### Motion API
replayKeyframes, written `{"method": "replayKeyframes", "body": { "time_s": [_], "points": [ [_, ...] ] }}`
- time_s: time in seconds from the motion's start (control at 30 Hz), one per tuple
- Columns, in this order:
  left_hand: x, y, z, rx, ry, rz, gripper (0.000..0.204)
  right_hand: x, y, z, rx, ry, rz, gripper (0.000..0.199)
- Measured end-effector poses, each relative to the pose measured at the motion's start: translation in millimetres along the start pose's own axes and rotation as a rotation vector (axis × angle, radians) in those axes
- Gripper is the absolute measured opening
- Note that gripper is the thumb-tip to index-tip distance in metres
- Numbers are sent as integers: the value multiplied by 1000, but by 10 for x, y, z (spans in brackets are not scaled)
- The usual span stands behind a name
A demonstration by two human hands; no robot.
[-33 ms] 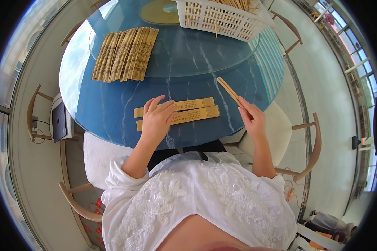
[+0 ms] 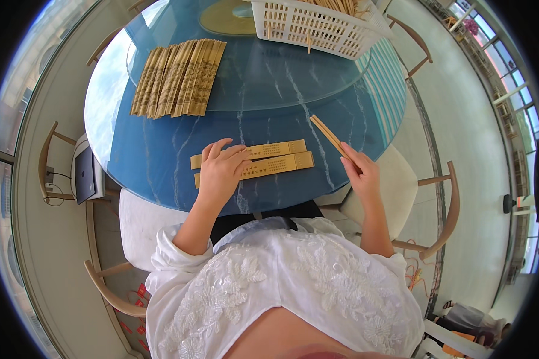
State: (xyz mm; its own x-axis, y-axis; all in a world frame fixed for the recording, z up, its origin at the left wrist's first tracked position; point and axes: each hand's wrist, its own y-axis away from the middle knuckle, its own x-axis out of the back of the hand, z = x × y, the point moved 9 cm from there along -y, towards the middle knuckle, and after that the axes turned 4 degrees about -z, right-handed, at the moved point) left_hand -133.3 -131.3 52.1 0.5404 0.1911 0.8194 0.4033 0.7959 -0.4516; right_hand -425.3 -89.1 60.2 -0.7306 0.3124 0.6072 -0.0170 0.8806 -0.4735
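Observation:
Two flat gold-brown paper chopstick sleeves lie side by side near the front of the blue table, a farther sleeve (image 2: 284, 147) and a nearer sleeve (image 2: 281, 164). Over their left parts rests my left hand (image 2: 217, 175), its fingers apart and bent, the fingertips at the sleeves and hiding some of them. To the right, my right hand (image 2: 363, 173) pinches a pair of wooden chopsticks (image 2: 325, 131) by the near end. The chopsticks slant up and to the left, their far tips close together, apart from the sleeves.
A fanned stack of gold-brown sleeves (image 2: 176, 81) lies at the back left. A white plastic basket (image 2: 311, 33) holding many chopsticks stands at the back, on the glass turntable (image 2: 251, 90). Chairs surround the round table (image 2: 161, 161); a laptop (image 2: 85, 173) sits on the left one.
My left hand has shifted slightly left over the sleeves. The far tips of the chopsticks in my right hand have dipped a little nearer to me.

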Motion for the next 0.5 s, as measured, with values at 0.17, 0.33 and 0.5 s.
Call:
{"method": "replayKeyframes", "body": {
  "time_s": [0.17,0.33,0.5],
  "points": [
    [159,28,-326,95,21,-84,23,-61,85,28,-51,111,-50,40],
    [261,79,-252,78,96,-132,26,-174,-3,1,-21,98,-100,39],
    [-14,134,308,-134,52,-105,30,-208,-11,39,-15,153,-134,39]
  ]
}}
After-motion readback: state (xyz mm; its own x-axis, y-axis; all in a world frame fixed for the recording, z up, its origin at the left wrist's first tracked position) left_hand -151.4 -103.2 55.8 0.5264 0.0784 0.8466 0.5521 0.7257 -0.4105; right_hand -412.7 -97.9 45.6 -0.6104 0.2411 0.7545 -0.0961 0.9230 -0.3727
